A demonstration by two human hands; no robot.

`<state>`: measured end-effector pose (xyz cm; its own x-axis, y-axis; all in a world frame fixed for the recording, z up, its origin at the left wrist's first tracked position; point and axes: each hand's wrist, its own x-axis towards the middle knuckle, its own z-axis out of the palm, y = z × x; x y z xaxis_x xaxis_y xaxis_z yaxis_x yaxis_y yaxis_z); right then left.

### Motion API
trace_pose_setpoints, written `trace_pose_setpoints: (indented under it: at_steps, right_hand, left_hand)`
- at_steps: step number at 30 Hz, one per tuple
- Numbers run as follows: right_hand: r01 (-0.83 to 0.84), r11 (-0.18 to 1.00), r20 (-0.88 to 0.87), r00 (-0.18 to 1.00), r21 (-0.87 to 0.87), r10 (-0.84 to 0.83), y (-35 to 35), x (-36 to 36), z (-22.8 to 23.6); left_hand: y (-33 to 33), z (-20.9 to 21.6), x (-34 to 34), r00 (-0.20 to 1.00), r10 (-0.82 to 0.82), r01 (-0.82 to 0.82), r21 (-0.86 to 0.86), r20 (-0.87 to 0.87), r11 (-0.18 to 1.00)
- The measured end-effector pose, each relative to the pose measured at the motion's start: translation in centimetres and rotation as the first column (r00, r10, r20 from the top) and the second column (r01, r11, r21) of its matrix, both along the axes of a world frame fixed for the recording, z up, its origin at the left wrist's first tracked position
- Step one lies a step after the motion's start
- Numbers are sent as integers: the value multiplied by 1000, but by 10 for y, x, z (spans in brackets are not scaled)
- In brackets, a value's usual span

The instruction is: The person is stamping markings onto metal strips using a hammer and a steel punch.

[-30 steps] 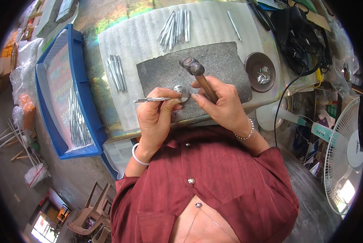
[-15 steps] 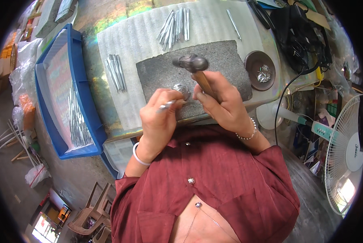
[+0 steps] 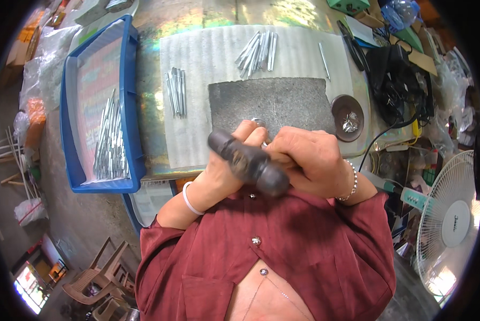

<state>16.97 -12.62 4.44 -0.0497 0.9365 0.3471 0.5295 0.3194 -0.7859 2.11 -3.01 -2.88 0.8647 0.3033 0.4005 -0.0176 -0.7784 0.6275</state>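
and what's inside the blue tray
The blue tray holds many silvery metal strips, piled on a pale liner; the lowest strips and whatever is under the liner are covered.

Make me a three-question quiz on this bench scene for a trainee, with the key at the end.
1. Multiple choice: where is the round brown dish relative to the grey slab?
A) To its left
B) To its right
C) On its middle

2. True or false: thin metal rods lie in the blue tray.

3. Fill the gap: the hammer is held in the person's ____ hand.

Key:
1. B, to its right.
2. True.
3. Right; the right hand holds it.
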Motion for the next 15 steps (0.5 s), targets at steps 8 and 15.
trace_pose_setpoints:
  at_steps: [8,15]
  right_hand:
    - [80,960,-64,993,-267,-101,-40,12,28]
    - [127,980,192,977,-155,-96,-53,11,38]
  left_hand:
    - [0,-13,-1,987,144,-142,-30,67,989]
    - [4,-12,1,992,109,-104,-80,63,991]
